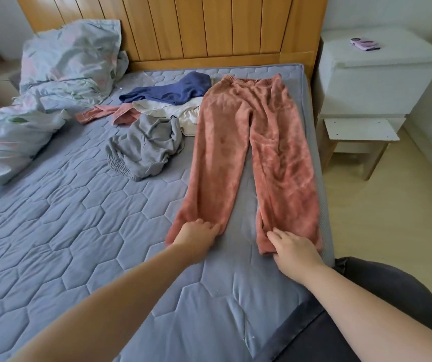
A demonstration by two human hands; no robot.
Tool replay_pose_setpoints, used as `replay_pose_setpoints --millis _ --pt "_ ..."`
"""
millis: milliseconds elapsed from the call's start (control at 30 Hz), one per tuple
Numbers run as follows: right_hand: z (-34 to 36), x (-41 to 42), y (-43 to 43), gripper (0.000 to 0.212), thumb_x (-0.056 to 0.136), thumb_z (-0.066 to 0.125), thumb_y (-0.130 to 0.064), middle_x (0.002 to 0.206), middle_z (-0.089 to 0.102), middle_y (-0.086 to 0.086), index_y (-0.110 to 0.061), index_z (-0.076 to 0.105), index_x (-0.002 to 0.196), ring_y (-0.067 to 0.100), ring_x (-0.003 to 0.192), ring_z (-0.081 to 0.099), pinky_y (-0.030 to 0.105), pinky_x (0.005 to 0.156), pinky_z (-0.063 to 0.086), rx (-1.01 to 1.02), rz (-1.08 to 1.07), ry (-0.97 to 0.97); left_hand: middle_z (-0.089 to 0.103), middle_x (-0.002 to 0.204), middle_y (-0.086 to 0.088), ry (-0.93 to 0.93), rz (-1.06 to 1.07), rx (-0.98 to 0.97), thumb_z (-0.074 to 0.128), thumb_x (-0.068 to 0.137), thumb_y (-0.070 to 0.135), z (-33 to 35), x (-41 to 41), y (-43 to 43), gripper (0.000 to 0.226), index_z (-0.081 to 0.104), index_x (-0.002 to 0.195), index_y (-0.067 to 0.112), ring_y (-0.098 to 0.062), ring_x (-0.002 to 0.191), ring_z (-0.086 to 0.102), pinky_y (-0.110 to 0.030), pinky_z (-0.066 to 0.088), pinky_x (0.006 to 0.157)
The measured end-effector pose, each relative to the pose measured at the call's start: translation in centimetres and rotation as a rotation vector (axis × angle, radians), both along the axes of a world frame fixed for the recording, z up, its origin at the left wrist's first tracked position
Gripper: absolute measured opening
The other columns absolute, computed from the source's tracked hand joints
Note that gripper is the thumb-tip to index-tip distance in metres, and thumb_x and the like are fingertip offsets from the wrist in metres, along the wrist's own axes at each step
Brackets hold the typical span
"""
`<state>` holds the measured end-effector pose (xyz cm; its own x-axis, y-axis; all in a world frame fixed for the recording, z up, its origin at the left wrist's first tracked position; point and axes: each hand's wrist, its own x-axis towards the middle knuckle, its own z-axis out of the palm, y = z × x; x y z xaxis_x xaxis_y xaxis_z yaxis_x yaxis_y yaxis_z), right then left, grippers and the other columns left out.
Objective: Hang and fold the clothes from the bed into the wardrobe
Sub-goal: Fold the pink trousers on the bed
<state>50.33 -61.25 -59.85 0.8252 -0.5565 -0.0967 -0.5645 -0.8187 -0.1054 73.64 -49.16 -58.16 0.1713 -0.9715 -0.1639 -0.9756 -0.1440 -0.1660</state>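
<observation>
We had the pink fleece trousers (249, 142) spread flat on the bed's grey quilted mattress (66, 218), waistband toward the wooden headboard (183, 27) and both legs running back toward us. Our left hand (195, 235) gripped the cuff of the left leg, its fingers curled over the cuff's inner edge. Our right hand (294, 244) pinched the cuff of the right leg, fingers on top and thumb tucked at the hem.

The right leg lay close along the mattress's right edge, and its cuff nearly reached that edge. A bare strip of mattress showed between the two legs. To the left of the trousers and in front of us, the mattress lay open in a wide stretch.

Beside the trousers' upper left edge sat the other clothes: a grey garment (144, 150) bunched just beside the left leg, a white garment (183, 111) touching the trousers near the hip, a blue garment (173, 91) lying over the white one, and a small pink garment (105, 113) further left. A crumpled floral duvet (53, 74) filled the far left corner against the headboard.

Off the right edge stood a white nightstand (374, 74) with a small purple object (365, 44) on top, a stool (358, 137) in front of it, and pale floor (392, 205) alongside the bed.
</observation>
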Motion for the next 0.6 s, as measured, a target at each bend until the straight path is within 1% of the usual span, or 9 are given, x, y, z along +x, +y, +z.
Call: replay_pose_setpoints --millis 100,167,200,267,333,400,467,533,600 --pt "-0.7 -0.1 0.7 0.056 0.092 0.045 -0.012 0.155 0.027 0.007 -0.016 0.029 0.146 0.022 0.137 0.033 0.035 0.108 0.033 -0.022 0.040 0.133 0.024 0.151 -0.001 -0.086 0.075 0.088 0.060 0.078 0.022 -2.0 1.1 3.2 0.091 0.006 0.151 0.030 -0.025 0.136 0.030 -0.044 0.030 0.104" --pt "-0.8 -0.3 0.8 0.063 0.093 0.042 -0.007 0.159 0.015 0.007 -0.016 0.018 0.151 0.020 0.143 0.021 0.038 0.115 0.022 -0.022 0.030 0.169 0.020 0.155 -0.001 -0.027 0.179 0.060 0.057 0.081 0.018 -2.6 1.7 4.1 0.086 0.009 0.152 0.027 -0.023 0.142 0.021 -0.041 0.026 0.111" --pt "-0.8 -0.5 0.8 0.065 0.094 0.040 -0.003 0.160 0.011 0.007 -0.016 0.014 0.152 0.021 0.145 0.018 0.040 0.115 0.023 -0.004 0.032 0.181 0.025 0.154 -0.002 0.001 0.170 0.034 0.057 0.082 0.014 -2.7 1.6 4.3 0.082 0.015 0.151 0.023 -0.023 0.141 0.026 -0.038 0.031 0.109" --pt "-0.6 -0.7 0.9 0.068 0.092 0.038 0.003 0.160 0.009 0.007 -0.016 0.013 0.152 0.021 0.145 0.018 0.037 0.111 0.031 0.059 0.039 0.139 0.047 0.140 -0.004 0.083 0.081 -0.163 0.063 0.072 0.000 -2.2 1.5 4.2 0.076 0.042 0.142 0.018 -0.024 0.125 0.050 -0.037 0.053 0.086" --pt "0.0 -0.7 0.7 0.068 0.090 0.038 0.006 0.160 0.014 0.006 -0.015 0.018 0.152 0.021 0.144 0.023 0.033 0.109 0.034 0.094 0.032 -0.025 0.066 0.118 -0.002 0.136 -0.011 -0.438 0.064 0.053 -0.011 -1.6 1.5 4.1 0.070 0.067 0.118 0.014 -0.022 0.100 0.067 -0.029 0.056 0.059" --pt "0.2 -0.7 0.6 0.063 0.090 0.040 0.002 0.158 0.022 0.007 -0.013 0.026 0.150 0.022 0.142 0.028 0.032 0.111 0.031 0.077 0.031 -0.159 0.072 0.103 0.000 0.082 -0.105 -0.547 0.062 0.047 -0.007 -1.6 1.3 4.6 0.057 0.075 0.099 0.012 -0.020 0.090 0.070 -0.026 0.055 0.060" --pt "-0.1 -0.9 0.9 0.056 0.091 0.042 -0.008 0.156 0.027 0.005 -0.013 0.035 0.146 0.020 0.141 0.029 0.031 0.112 0.029 0.089 0.064 -0.067 0.071 0.081 -0.003 0.084 -0.132 -0.462 0.068 0.046 0.001 -1.8 0.8 5.0 0.036 0.073 0.080 0.011 -0.025 0.076 0.069 -0.029 0.056 0.064" --pt "-0.6 -1.2 1.2 0.048 0.091 0.045 -0.023 0.152 0.034 0.005 -0.012 0.046 0.138 0.019 0.140 0.031 0.031 0.112 0.028 0.151 0.071 0.014 0.063 0.066 -0.003 0.131 -0.113 -0.413 0.065 0.057 0.017 -1.7 0.1 5.1 0.009 0.065 0.065 0.012 -0.026 0.066 0.063 -0.032 0.052 0.067" --pt "-0.2 -1.2 1.4 0.040 0.089 0.054 -0.027 0.138 0.052 0.008 -0.007 0.060 0.123 0.022 0.130 0.045 0.031 0.108 0.033 0.163 -0.028 -0.198 0.058 0.063 0.001 0.178 -0.165 -0.464 0.057 0.069 0.026 -1.6 -1.0 4.6 0.014 0.060 0.061 0.014 -0.021 0.064 0.057 -0.031 0.047 0.069"
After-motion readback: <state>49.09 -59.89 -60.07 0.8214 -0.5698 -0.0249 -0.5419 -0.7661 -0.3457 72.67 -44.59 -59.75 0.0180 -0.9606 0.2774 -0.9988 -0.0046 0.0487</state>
